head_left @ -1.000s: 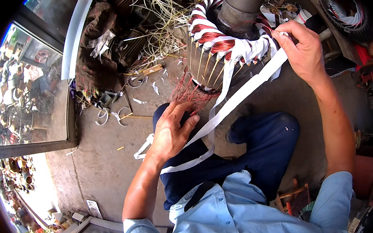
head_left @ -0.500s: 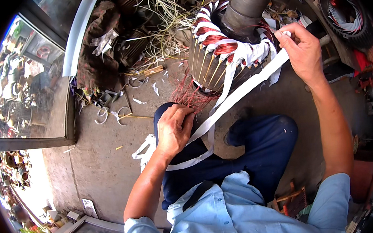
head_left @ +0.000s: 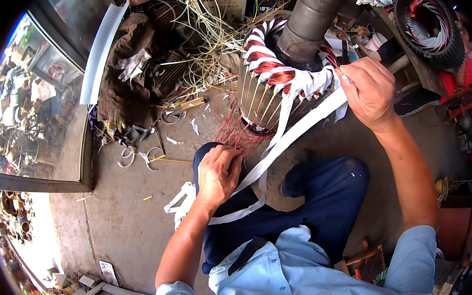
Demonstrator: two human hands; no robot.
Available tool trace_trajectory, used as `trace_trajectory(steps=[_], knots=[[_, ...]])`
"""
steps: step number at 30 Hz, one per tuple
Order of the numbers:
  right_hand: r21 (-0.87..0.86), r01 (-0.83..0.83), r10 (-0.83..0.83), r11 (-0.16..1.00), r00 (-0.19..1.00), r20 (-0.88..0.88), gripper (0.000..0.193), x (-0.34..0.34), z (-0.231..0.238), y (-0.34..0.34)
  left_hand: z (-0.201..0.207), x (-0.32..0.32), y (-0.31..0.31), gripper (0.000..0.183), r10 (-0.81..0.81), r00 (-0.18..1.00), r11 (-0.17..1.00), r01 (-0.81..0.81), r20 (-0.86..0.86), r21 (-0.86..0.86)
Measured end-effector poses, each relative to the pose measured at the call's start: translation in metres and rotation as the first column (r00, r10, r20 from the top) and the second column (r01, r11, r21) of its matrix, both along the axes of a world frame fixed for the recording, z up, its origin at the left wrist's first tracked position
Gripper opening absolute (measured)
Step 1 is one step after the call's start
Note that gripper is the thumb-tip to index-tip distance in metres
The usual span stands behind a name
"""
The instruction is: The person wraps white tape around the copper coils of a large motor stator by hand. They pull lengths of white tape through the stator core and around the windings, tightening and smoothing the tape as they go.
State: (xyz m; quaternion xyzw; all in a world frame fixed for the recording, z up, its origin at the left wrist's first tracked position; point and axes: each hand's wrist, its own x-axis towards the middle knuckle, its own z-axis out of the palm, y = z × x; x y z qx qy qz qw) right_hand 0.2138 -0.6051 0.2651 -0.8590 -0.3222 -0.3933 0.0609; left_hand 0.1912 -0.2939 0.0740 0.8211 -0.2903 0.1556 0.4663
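Observation:
My right hand (head_left: 371, 92) is closed, pinching the end of a white cloth tape (head_left: 302, 136) between thumb and fingers beside the stator's winding. The tape runs taut down to my left hand (head_left: 218, 174), whose curled fingers rest on my knee with the tape passing beneath them. A loose bundle of the same tape (head_left: 182, 204) hangs past my left wrist. The upright motor stator (head_left: 254, 101) has red copper coils (head_left: 281, 77) partly wrapped in white tape. One narrower strip (head_left: 285, 115) hangs from the wrapped part toward my lap.
A thick dark cylinder (head_left: 314, 14) rises from the stator's middle. Another wound stator (head_left: 427, 24) stands at far right. Pale loose wires (head_left: 208, 26), a brown cloth (head_left: 124, 84) and tape scraps (head_left: 150, 158) lie left of the stator. A glass door (head_left: 30, 109) stands at left.
My right hand has moved left and slightly down, nearer the stator's winding, still pinching the tape. My left hand stays at the knee. The view has shifted slightly.

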Motion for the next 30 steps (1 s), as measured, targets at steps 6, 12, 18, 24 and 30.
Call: trace_trajectory(steps=[6, 12, 18, 24, 30], knots=[[0.195, 0.054, -0.014, 0.979, 0.979, -0.204, 0.013, 0.005, -0.008, 0.004, 0.001, -0.001, 0.001, 0.012, -0.011, 1.0, 1.0, 0.011, 0.006, -0.021], [0.261, 0.136, -0.06, 0.956, 0.958, -0.281, 0.008, 0.004, 0.0, 0.003, -0.001, -0.001, 0.003, 0.012, -0.012, 1.0, 1.0, 0.012, 0.002, -0.024], [0.174, 0.098, -0.065, 0.98, 0.98, -0.187, 0.009, -0.002, 0.005, 0.006, -0.003, -0.002, 0.005, 0.013, -0.01, 1.0, 1.0, 0.01, -0.005, -0.023], [0.236, 0.112, -0.061, 0.965, 0.975, -0.213, 0.009, -0.004, 0.003, 0.01, -0.005, -0.002, 0.007, 0.015, -0.016, 1.0, 1.0, 0.016, 0.011, -0.013], [0.224, 0.106, -0.058, 0.969, 0.976, -0.208, 0.008, -0.006, 0.005, 0.012, -0.005, -0.002, 0.008, 0.016, -0.019, 0.999, 1.0, 0.02, 0.027, -0.017]])
